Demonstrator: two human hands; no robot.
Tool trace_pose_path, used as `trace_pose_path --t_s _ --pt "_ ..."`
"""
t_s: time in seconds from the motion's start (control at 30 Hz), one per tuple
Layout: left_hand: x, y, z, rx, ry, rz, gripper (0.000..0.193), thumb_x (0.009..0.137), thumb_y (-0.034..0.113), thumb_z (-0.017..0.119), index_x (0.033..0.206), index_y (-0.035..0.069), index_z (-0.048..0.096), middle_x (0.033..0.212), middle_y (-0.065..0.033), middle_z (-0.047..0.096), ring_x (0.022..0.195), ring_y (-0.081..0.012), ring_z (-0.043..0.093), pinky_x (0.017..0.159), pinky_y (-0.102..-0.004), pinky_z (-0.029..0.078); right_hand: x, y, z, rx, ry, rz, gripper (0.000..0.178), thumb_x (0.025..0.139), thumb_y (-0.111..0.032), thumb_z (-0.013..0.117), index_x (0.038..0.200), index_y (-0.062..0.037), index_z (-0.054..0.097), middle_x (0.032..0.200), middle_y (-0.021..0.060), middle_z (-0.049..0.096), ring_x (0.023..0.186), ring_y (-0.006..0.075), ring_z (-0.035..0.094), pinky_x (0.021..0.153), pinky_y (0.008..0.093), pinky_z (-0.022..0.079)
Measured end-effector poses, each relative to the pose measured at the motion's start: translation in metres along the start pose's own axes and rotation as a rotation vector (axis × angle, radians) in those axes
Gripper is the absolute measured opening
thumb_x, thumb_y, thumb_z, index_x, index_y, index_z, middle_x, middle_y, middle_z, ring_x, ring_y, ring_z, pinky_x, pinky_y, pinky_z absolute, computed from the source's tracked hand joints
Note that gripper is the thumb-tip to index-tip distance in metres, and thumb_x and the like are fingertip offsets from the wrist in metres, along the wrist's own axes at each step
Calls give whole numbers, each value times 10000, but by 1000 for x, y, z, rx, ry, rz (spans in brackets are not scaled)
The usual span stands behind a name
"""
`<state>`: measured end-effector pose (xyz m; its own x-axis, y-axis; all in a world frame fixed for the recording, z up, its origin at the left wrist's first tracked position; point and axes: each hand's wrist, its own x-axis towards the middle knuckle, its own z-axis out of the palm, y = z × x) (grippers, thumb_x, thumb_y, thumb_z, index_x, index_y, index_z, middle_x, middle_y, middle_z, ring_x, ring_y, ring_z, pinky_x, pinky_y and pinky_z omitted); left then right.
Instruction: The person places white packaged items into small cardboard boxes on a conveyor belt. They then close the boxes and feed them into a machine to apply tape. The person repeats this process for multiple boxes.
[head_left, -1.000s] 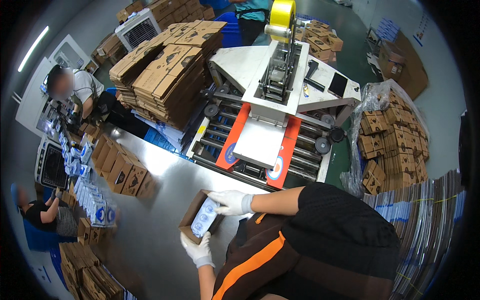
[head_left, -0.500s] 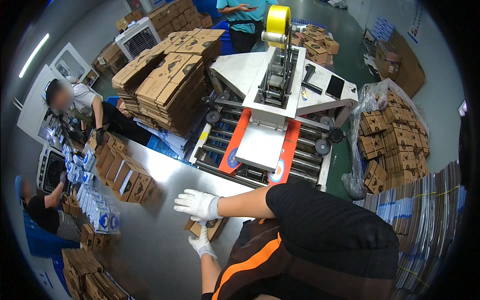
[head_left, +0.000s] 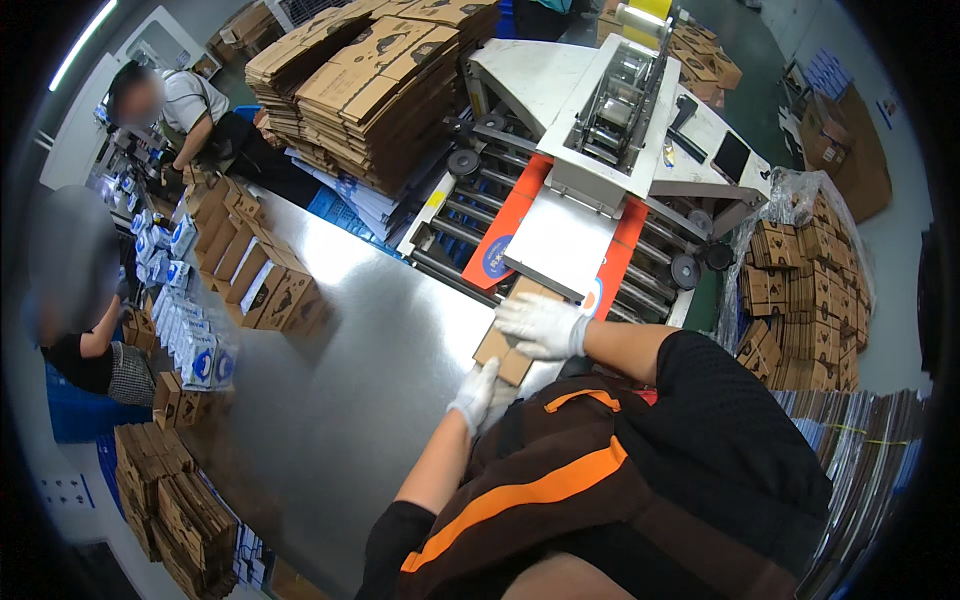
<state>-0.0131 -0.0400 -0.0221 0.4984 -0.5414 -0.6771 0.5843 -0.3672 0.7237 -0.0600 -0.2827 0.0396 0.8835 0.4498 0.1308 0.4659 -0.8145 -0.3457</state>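
While gloved (white knit), both hands [head_left: 510, 360] press cardboard carton [head_left: 505, 345].
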Motion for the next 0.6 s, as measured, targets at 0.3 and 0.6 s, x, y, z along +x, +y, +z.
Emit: trace_pose_path --t_s 0.3,0.6 --pt "59 30 -25 233 -264 86 435 980 272 636 1346 37 621 1120 -73 710 1076 -158 661 886 -303 568 34 -40 4 642 200 293 309 997 -319 547 1145 -84 681 1046 185 698 980 380 671 881 436 542" --pt "22 196 -313 640 1119 840 327 995 52 583 1308 -38 595 1283 -180 634 1198 -282 612 1052 -384 473 78 -9 126 1231 -632 836 527 1053 -495 449 1063 -47 726 862 81 743 688 205 695 670 337 548"
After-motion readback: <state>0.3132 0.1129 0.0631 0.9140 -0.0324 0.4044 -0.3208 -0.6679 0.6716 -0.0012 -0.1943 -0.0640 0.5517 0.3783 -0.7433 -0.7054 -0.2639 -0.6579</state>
